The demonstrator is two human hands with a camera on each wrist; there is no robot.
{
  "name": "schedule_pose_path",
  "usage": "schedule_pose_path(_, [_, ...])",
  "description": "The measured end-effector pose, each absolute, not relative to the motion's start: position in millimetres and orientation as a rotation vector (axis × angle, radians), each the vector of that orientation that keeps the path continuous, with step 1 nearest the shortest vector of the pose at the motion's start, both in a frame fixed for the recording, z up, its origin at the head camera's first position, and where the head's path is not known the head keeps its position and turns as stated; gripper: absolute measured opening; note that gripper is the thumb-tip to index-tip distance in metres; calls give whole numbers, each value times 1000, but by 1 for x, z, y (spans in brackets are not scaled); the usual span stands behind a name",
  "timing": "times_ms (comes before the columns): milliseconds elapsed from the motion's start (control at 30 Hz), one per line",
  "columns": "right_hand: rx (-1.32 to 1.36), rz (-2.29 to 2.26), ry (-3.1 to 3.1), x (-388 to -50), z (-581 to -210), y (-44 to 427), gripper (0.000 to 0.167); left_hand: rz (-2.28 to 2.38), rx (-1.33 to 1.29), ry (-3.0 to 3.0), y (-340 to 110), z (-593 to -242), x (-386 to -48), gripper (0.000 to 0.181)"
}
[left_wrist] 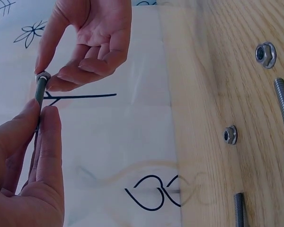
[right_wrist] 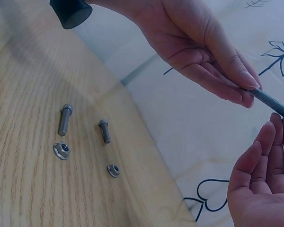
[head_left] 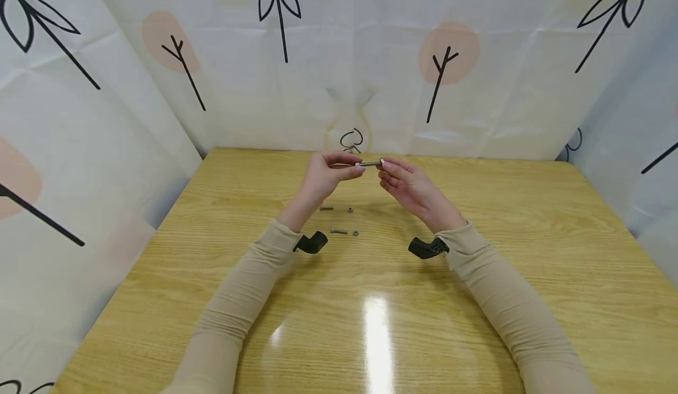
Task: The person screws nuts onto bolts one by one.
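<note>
My left hand (head_left: 324, 176) pinches a metal bolt (head_left: 369, 163) between thumb and fingers, above the far part of the table. At the bolt's right end, my right hand (head_left: 410, 188) pinches a nut (left_wrist: 44, 75) with thumb and fingertips. The nut sits at the tip of the threaded shank (right_wrist: 270, 101); how far it is threaded on cannot be told. The left fingers hide the bolt's head end. Below the hands lie two more bolts, a larger one (head_left: 339, 231) and a smaller one (head_left: 326, 208), with a flange nut (head_left: 355, 233) and a smaller flange nut (head_left: 350, 209) beside them.
The wooden table (head_left: 328, 323) runs back to a patterned white cloth (head_left: 360, 58), which also hangs at both sides. Black wrist cameras (head_left: 312, 242) sit on both forearms. A dark cable (head_left: 574, 141) shows at the back right corner.
</note>
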State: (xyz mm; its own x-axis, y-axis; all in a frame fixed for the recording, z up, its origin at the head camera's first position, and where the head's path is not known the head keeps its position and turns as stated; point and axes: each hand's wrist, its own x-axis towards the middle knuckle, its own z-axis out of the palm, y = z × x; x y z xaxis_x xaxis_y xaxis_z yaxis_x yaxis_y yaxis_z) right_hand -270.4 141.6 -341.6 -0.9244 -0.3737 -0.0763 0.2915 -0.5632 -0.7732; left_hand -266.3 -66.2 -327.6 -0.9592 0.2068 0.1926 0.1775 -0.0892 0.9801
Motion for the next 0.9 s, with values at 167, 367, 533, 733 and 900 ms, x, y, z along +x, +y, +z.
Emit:
schedule_pose_path(167, [-150,-2504,1211,-270,-342,143,18,2257,485,2108,-63,-328,-267,25])
schedule_pose_path(367, [-168,-2502,1224,-270,-343,145,18,2279,493,2099,-60,-330,-267,22])
schedule_pose_path(533, [-225,-2479,1267,-270,-343,148,19,2264,476,2106,-60,-331,-266,20])
schedule_pose_path(733, [-319,-2425,1387,-271,-344,153,21,2259,492,2072,-59,-331,-265,22])
schedule_pose_path(900, [-328,-2368,1494,-271,-346,156,20,2258,491,2046,-57,-331,-264,26])
